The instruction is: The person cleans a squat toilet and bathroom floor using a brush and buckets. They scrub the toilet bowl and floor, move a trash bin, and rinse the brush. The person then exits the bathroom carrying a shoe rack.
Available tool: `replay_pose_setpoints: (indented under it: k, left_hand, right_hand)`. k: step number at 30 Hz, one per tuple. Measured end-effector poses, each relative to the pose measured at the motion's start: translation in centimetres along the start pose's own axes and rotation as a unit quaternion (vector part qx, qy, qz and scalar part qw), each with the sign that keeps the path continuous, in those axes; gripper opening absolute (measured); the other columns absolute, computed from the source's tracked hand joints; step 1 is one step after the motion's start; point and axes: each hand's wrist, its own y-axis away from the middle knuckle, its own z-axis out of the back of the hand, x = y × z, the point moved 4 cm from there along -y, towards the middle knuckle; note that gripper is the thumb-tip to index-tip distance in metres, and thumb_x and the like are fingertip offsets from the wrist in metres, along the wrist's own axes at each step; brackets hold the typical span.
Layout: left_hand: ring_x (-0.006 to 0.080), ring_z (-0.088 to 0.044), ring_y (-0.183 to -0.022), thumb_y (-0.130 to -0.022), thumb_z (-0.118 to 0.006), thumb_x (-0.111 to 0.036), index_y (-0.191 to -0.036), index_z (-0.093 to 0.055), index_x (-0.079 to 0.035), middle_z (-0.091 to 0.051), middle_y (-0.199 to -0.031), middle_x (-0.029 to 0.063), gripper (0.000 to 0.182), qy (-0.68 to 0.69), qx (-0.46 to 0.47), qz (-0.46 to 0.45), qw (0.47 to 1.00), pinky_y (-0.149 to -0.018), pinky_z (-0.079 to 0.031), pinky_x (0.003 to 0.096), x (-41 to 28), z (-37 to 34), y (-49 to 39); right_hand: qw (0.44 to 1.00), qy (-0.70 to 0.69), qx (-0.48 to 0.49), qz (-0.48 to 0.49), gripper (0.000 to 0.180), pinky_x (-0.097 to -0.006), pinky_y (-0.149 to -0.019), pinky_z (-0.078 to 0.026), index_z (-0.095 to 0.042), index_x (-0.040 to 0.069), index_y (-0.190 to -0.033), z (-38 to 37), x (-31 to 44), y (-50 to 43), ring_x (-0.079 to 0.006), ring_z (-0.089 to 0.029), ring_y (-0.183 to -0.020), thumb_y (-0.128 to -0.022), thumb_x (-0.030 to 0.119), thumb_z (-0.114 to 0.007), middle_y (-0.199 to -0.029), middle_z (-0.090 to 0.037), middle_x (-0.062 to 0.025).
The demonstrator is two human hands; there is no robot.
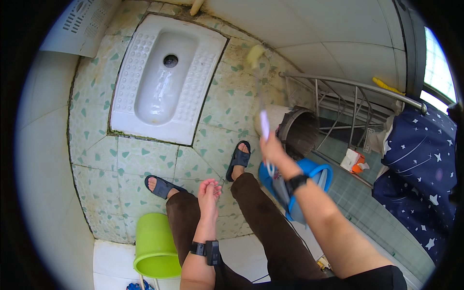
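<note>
My right hand (pixel 272 149) grips the pale purple handle of a long toilet brush (pixel 265 123). Its yellowish head, blurred, is over the tiled floor beside the wall, to the right of the white squat toilet (pixel 197 90). In front of my body, my left hand (pixel 208 197) hangs with its fingers curled in, and I see nothing in it. Below my right wrist stands a blue bucket (pixel 326 174) with things inside, partly hidden by the arm. Just beyond the right hand is a waste bin (pixel 272 117) with a dark liner, tipped toward me.
A lime green bucket (pixel 154 235) is beside my left leg. To the right, a metal rack (pixel 355 108) stands near a navy star-patterned cloth (pixel 413 156) and an orange-and-white tissue pack (pixel 353 161). A perforated white panel (pixel 83 25) is at upper left. Glossy water shows in the toilet bowl.
</note>
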Motion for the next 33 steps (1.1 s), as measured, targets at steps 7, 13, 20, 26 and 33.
replay_pose_setpoints:
  k: [7,13,20,26,33]
  left_hand:
    - [0.0109,-0.055,-0.077,-0.090,-0.049,-0.013,-0.101,-0.054,-0.008,-0.056,-0.094,0.0035,0.014,0.005,0.018,-0.002,1.000,-0.066,-0.044,0.0235,0.4,-0.2,-0.3]
    - [0.0108,-0.054,-0.077,-0.090,-0.049,-0.013,-0.101,-0.053,-0.007,-0.056,-0.092,0.0032,0.013,0.013,0.013,-0.011,1.000,-0.066,-0.044,0.0231,0.2,-0.5,-0.5]
    - [0.0109,-0.054,-0.077,-0.090,-0.048,-0.014,-0.100,-0.053,-0.007,-0.056,-0.092,0.0029,0.013,0.020,0.017,-0.012,1.000,-0.067,-0.044,0.0235,-0.4,-0.6,-0.3]
    - [0.0107,-0.054,-0.077,-0.090,-0.048,-0.013,-0.099,-0.054,-0.008,-0.056,-0.092,0.0026,0.012,0.017,0.014,-0.009,1.000,-0.067,-0.044,0.0236,-0.6,-0.7,-0.7]
    - [0.0107,-0.055,-0.074,-0.090,-0.048,-0.012,-0.099,-0.054,-0.007,-0.057,-0.088,0.0027,0.011,0.065,0.020,-0.018,0.998,-0.064,-0.044,0.0235,-1.6,-0.8,-0.6]
  right_hand:
    - [1.000,0.027,-0.002,-0.002,0.032,-0.0413,-0.044,-0.048,-0.037,0.002,-0.107,0.1,0.7,0.2,-0.0319,-0.059,-0.047,-0.089,0.028,-0.043,-0.062,-0.058,-0.0207]
    - [0.997,-0.075,0.003,-0.036,0.029,-0.0351,-0.033,-0.042,-0.037,0.002,-0.105,2.2,-1.8,-0.6,-0.0224,-0.050,-0.037,-0.090,0.026,-0.043,-0.058,-0.051,-0.0129]
    - [0.924,-0.375,0.008,-0.074,0.025,-0.0355,-0.034,-0.042,-0.035,0.004,-0.103,2.1,6.8,-4.2,-0.0200,-0.048,-0.043,-0.089,0.023,-0.042,-0.059,-0.044,-0.0078]
    - [0.991,-0.124,0.038,0.028,0.034,-0.0377,-0.039,-0.046,-0.035,0.005,-0.113,-6.5,10.6,-3.3,-0.0262,-0.056,-0.046,-0.088,0.026,-0.043,-0.064,-0.054,-0.0145]
    - [0.969,-0.201,-0.028,-0.142,0.026,-0.0303,-0.032,-0.040,-0.038,0.007,-0.107,1.5,7.1,-1.0,-0.0143,-0.044,-0.039,-0.089,0.026,-0.042,-0.057,-0.044,-0.0045]
